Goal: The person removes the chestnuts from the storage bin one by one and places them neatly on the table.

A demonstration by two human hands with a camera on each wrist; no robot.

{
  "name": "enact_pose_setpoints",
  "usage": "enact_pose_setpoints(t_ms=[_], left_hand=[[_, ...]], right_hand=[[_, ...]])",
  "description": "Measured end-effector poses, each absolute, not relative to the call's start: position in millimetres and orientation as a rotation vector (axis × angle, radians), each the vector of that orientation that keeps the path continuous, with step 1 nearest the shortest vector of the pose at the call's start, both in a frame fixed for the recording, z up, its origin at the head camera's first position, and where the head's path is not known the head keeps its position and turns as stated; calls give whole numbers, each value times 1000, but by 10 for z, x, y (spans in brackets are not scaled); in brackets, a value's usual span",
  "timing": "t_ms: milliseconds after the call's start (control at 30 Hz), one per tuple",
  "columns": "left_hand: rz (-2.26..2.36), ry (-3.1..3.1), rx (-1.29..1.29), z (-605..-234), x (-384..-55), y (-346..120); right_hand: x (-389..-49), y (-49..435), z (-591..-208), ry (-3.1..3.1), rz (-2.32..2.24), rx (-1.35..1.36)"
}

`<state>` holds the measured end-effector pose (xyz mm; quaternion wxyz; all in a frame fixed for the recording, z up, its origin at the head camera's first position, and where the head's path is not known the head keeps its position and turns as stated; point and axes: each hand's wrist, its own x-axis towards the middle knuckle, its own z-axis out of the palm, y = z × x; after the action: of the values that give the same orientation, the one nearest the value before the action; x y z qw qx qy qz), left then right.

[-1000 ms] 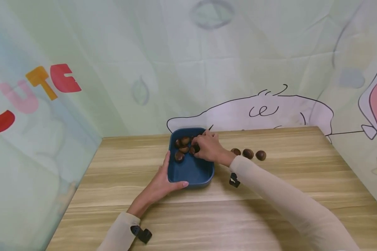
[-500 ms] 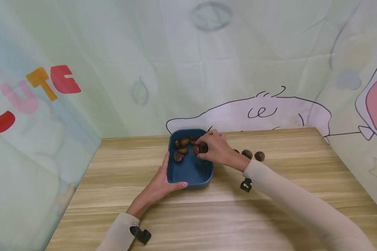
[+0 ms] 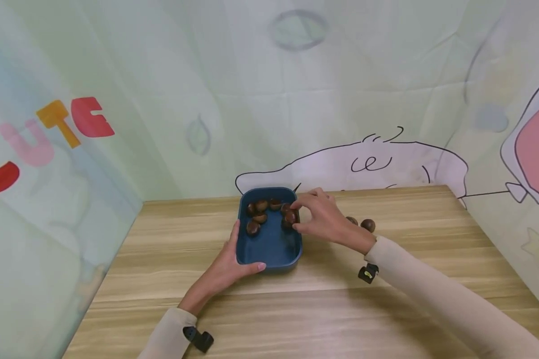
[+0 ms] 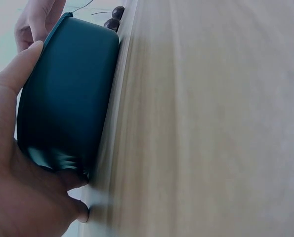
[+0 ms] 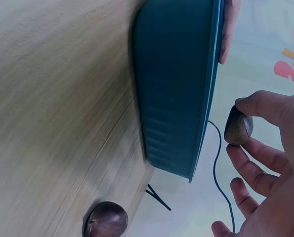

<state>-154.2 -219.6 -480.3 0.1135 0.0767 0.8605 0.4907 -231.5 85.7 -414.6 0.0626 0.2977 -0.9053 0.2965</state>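
A dark blue rectangular box (image 3: 269,250) stands on the table with several brown chestnuts (image 3: 253,228) in its far half. My left hand (image 3: 226,270) grips the box at its near left corner, thumb on the near rim and fingers along the left side. Over the right rim, my right hand (image 3: 325,218) pinches a chestnut (image 5: 239,127) between thumb and fingertips; the right wrist view shows it level with the rim, clear of the box wall. On the wood right of the box lie two chestnuts (image 3: 368,225), one partly hidden behind the right wrist.
The wooden table (image 3: 269,319) meets a printed cloth backdrop (image 3: 184,99) just behind the box. Another cloth side hangs at the left with coloured letters (image 3: 56,119). A small black camera (image 3: 368,273) is strapped to each wrist.
My right hand has drawn back to the right, from inside the box to its right rim, with a chestnut between its fingers. My left hand stays on the box corner.
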Motion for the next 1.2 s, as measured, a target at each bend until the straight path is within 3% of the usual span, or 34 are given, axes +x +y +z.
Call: enact_pose_setpoints(t_ms=[1200], left_hand=[[1430, 2536, 230, -4831, -1557, -2206]], right_hand=[[-2042, 1717, -4282, -2669, 978, 727]])
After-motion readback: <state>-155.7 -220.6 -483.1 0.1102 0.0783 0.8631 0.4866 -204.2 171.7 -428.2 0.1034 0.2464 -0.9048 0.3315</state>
